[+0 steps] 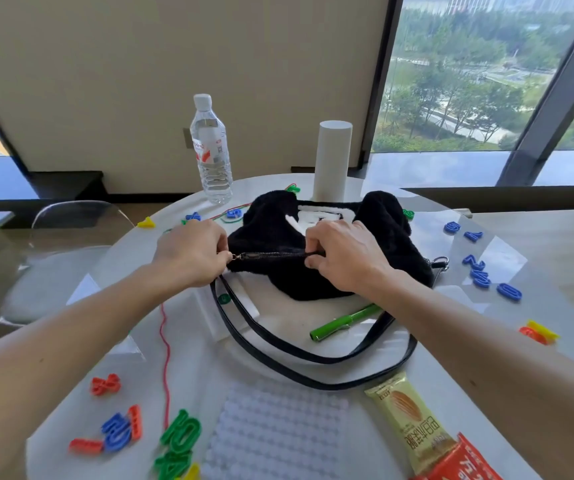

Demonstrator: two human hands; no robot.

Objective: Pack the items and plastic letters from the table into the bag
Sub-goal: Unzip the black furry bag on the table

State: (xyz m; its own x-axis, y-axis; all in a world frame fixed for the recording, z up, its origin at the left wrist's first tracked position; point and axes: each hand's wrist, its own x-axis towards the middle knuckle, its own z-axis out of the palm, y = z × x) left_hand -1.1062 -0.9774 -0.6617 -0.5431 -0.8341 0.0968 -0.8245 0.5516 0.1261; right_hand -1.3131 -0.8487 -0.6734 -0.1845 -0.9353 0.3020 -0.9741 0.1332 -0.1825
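A black fluffy bag [389, 244] with a white patch lies in the middle of the round table [365, 344], its zipper [271, 255] facing me and closed along the stretch I can see. My left hand [193, 252] pinches the zipper's left end. My right hand [342, 256] grips the bag fabric at the zipper's right end. Plastic letters lie scattered: blue ones [479, 271] at the right, green ones [180, 441] and red and blue ones [119, 431] near the front left. A green pen [344, 322] lies below the bag beside its black strap [278, 351].
A water bottle [211, 150] and a white cylinder [332, 161] stand behind the bag. A yellow snack packet [408, 420] and a red packet [458, 462] lie at the front right, a white studded mat [275, 434] at the front. A red string [165, 358] runs along the left. A clear chair [57, 258] stands left.
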